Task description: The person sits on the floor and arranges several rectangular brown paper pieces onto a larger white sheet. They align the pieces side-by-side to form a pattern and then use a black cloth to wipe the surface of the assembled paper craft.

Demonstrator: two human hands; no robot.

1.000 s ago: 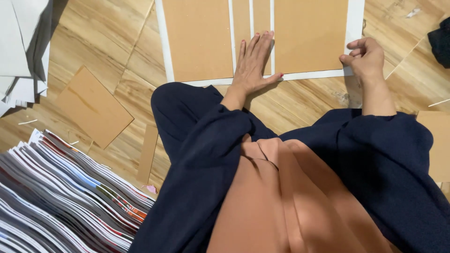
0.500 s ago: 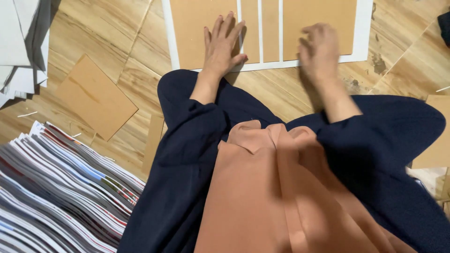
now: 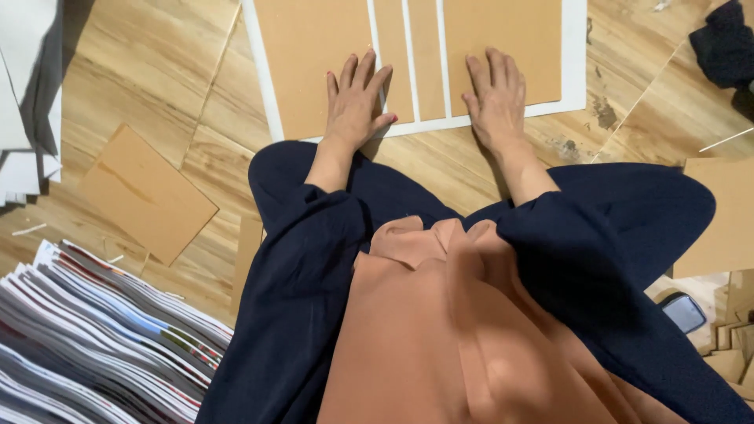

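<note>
A white sheet (image 3: 577, 86) lies on the wooden floor in front of me, with brown cardboard pieces laid on it: a large left panel (image 3: 306, 55), two narrow strips (image 3: 408, 55) in the middle and a large right panel (image 3: 510, 31). My left hand (image 3: 355, 98) rests flat, fingers spread, on the left panel's lower right part, touching the nearest strip. My right hand (image 3: 496, 94) lies flat on the lower left corner of the right panel. Neither hand holds anything.
A loose brown cardboard rectangle (image 3: 145, 192) lies on the floor at left, above a fanned stack of printed sheets (image 3: 94, 338). White sheets (image 3: 27, 94) sit at the far left. More cardboard (image 3: 722, 216), a phone (image 3: 683, 312) and a dark cloth (image 3: 722, 43) are at right.
My right hand, raised and curled at the sheet's right edge a second ago, has moved left and come down flat on the right panel. My left hand shifted left onto the left panel.
</note>
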